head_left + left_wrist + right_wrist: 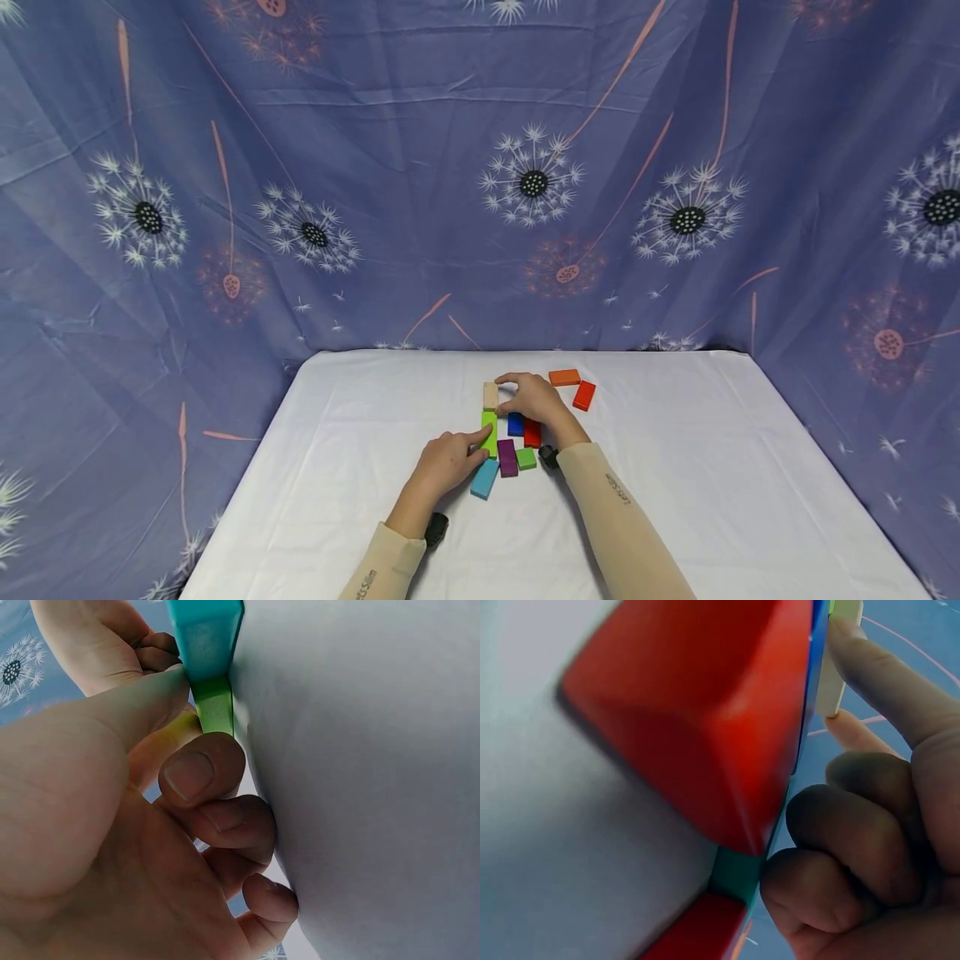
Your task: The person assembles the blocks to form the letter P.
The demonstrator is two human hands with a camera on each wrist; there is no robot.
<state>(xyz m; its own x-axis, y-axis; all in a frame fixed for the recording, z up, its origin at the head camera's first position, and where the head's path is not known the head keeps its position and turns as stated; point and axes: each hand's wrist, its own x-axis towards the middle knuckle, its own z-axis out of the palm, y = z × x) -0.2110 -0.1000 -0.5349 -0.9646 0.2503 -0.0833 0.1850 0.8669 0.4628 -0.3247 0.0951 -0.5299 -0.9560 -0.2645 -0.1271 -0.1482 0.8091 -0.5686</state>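
Observation:
My left hand [444, 465] holds the lime green block [489, 435] with thumb and index finger at its left side and top; its other fingers curl in the left wrist view. The wooden block [491, 396] stands in line beyond the green one. At its right side, my right hand [534, 400] grips it between thumb and index finger, one near each end, as the right wrist view shows. A light blue block [484, 479] lies at an angle by the near end of the green block.
Right of the green block lie blue [515, 424], red [532, 432], purple [507, 458] and small green [526, 458] blocks. Orange [564, 377] and red [584, 395] blocks lie beyond my right hand. A dark green block [737, 874] shows in the right wrist view.

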